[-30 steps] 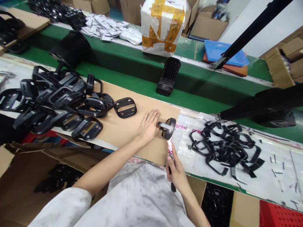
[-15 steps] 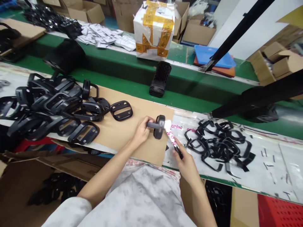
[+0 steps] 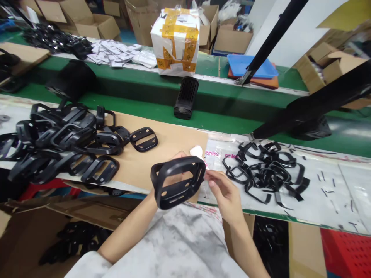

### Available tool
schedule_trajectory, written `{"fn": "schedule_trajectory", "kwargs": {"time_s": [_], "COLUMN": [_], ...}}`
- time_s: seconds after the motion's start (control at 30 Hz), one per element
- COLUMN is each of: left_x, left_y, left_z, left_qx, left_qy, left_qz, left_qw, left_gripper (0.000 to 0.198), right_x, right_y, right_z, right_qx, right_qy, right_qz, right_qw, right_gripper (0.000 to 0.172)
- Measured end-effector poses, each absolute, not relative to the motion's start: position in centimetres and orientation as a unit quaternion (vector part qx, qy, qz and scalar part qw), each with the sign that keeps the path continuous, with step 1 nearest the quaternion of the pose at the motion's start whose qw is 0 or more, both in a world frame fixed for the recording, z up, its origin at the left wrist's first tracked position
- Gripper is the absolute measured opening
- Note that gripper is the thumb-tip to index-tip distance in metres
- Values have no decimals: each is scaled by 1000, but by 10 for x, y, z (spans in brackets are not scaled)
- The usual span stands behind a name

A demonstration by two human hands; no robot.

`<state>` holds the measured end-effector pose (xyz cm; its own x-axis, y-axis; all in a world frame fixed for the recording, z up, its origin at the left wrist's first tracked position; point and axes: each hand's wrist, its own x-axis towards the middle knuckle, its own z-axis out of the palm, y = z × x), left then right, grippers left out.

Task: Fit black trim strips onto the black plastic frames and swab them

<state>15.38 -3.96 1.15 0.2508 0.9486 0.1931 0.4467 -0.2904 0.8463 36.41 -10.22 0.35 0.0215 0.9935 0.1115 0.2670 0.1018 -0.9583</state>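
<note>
My left hand (image 3: 178, 175) holds a black plastic frame (image 3: 177, 185), tilted up above the cardboard sheet (image 3: 171, 139), and is partly hidden behind it. My right hand (image 3: 227, 195) is closed at the frame's right edge, fingers pressed around the lower part of a white tool with pink letters (image 3: 196, 151); the frame hides part of that tool. A single black frame (image 3: 144, 139) lies flat on the cardboard. To the left sits a heap of similar black frames (image 3: 62, 135). Thin black strips (image 3: 265, 170) lie in a tangle to the right.
Behind the bench are a black perforated block (image 3: 186, 98), a taped white box (image 3: 175, 42) and a blue tray (image 3: 251, 66). A black pole (image 3: 275, 38) slants over the right side. Below are an open carton (image 3: 31, 227) and a red crate (image 3: 344, 251).
The black frame in my left hand has been turned and raised toward the camera, so its opening shows. My right hand has moved in against its edge. The view has shifted slightly.
</note>
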Motion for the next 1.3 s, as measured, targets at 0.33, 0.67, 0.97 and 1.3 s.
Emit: {"fn": "schedule_trajectory", "kwargs": {"time_s": [0.33, 0.67, 0.97, 1.3], "left_x": [163, 159, 157, 144], "left_y": [-45, -55, -54, -49], "left_z": [34, 29, 27, 34], "left_qx": [689, 674, 687, 413], "left_qy": [397, 376, 398, 380], "left_qz": [438, 473, 480, 328], "left_qw": [420, 425, 373, 760], "left_gripper": [27, 14, 11, 50], "right_x": [341, 342, 337, 345], "right_y": [-97, -97, -95, -86], "right_z": [26, 24, 22, 20], "right_qx": [-465, -488, -480, -451], "right_qy": [-578, -619, -644, -680], "right_qz": [434, 329, 305, 278], "right_qw": [511, 520, 511, 507], "right_gripper": [32, 36, 37, 41]}}
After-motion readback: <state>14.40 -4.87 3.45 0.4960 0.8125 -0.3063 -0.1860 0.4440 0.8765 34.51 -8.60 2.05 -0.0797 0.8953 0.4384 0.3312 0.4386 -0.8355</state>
